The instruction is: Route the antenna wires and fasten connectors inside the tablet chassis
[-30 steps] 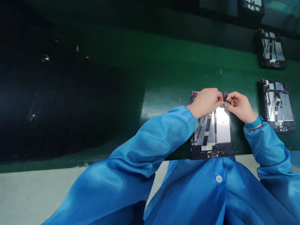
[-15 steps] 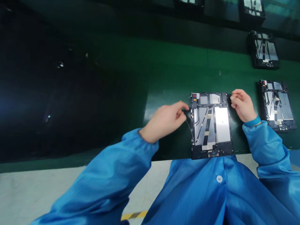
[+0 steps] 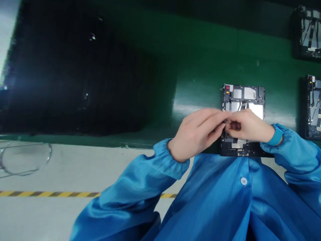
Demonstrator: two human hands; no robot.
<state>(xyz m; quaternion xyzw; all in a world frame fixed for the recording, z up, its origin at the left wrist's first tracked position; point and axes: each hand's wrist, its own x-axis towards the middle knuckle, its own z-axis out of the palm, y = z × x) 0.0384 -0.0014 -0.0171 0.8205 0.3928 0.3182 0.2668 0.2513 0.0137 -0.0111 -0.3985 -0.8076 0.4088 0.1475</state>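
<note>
An opened tablet (image 3: 243, 94), with silver plates, dark ribbon cables and a small red part at its top left corner, lies near the front edge of the bench. Over its left side my two hands meet fingertip to fingertip. My left hand (image 3: 198, 132) comes in from the left with thumb and fingers pinched together. From the right, my right hand (image 3: 250, 125) is also closed in a pinch and covers the tablet's middle. Something small and dark shows between the fingertips, too little to name.
A second opened tablet (image 3: 313, 107) lies at the right edge, with another open unit (image 3: 309, 35) farther back. They rest on a green bench top (image 3: 200, 70), dark toward the left. Below its front edge, a looped cable (image 3: 48, 157) hangs over the floor at left.
My right hand has moved left from beside the tablet to over it, meeting my left hand. The thin wire near my left hand is now hidden. The view has shifted left.
</note>
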